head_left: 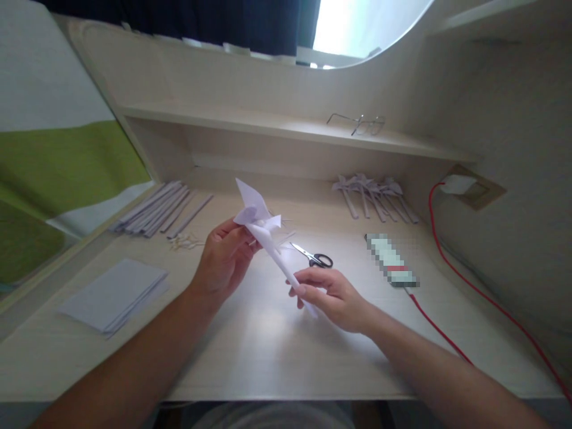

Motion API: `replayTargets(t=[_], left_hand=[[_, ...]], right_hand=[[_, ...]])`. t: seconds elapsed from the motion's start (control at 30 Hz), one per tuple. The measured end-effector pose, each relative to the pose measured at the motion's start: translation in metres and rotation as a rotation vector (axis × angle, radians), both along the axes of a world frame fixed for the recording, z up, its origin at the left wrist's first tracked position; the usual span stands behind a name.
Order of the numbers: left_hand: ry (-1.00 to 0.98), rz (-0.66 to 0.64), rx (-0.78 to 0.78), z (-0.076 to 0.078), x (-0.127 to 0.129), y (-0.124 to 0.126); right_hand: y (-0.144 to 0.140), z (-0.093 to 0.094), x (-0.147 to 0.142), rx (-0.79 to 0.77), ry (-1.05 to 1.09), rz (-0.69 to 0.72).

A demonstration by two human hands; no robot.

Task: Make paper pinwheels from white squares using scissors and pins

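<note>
I hold a white paper pinwheel (pixel 257 211) above the middle of the desk. My left hand (pixel 223 256) pinches its folded head from behind. The pinwheel's rolled paper stick (pixel 281 265) slants down to the right, and my right hand (pixel 333 295) grips its lower end. Just beyond my right hand, small black-handled scissors (pixel 315 256) lie flat on the desk.
A stack of white paper sheets (pixel 114 292) lies at the front left. Several rolled paper sticks (pixel 156 208) and small pins (pixel 185 241) lie at the back left, finished pinwheels (pixel 373 193) at the back right. A phone (pixel 391 262) with a red cable (pixel 447 250) lies right; glasses (pixel 357 124) rest on the shelf.
</note>
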State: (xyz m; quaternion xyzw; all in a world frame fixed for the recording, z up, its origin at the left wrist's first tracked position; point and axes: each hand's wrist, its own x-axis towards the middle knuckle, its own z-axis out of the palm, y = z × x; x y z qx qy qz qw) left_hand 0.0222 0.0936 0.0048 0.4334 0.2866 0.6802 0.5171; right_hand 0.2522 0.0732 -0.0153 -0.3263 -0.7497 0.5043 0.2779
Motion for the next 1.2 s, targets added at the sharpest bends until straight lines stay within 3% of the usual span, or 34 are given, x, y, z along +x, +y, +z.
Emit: replayTargets(t=[0.13, 0.37, 0.57, 0.73, 0.87, 1.03, 1.2], left_hand=[[0.057, 0.031, -0.060, -0.007, 0.001, 0.005], [0.399, 0.148, -0.176, -0.040, 0.016, 0.001], [0.757, 0.179, -0.014, -0.062, 0.032, 0.000], [0.931, 0.214, 0.139, -0.069, 0.025, 0.011], [1.012, 0.192, 0.200, -0.073, 0.024, 0.007], [1.038, 0.218, 0.198, -0.076, 0.032, -0.005], [1.078, 0.224, 0.192, -0.076, 0.036, -0.011]], right_hand=[[0.000, -0.004, -0.001, -0.043, -0.002, -0.075], [0.013, -0.015, 0.006, 0.191, -0.095, -0.293], [0.045, -0.018, 0.025, 0.349, -0.230, -0.535], [0.082, -0.020, 0.050, 0.341, -0.404, -0.710], [0.126, -0.022, 0.061, 0.269, -0.572, -0.767], [0.184, -0.027, 0.052, 0.210, -0.745, -0.840], [0.225, -0.033, 0.037, 0.197, -0.843, -0.890]])
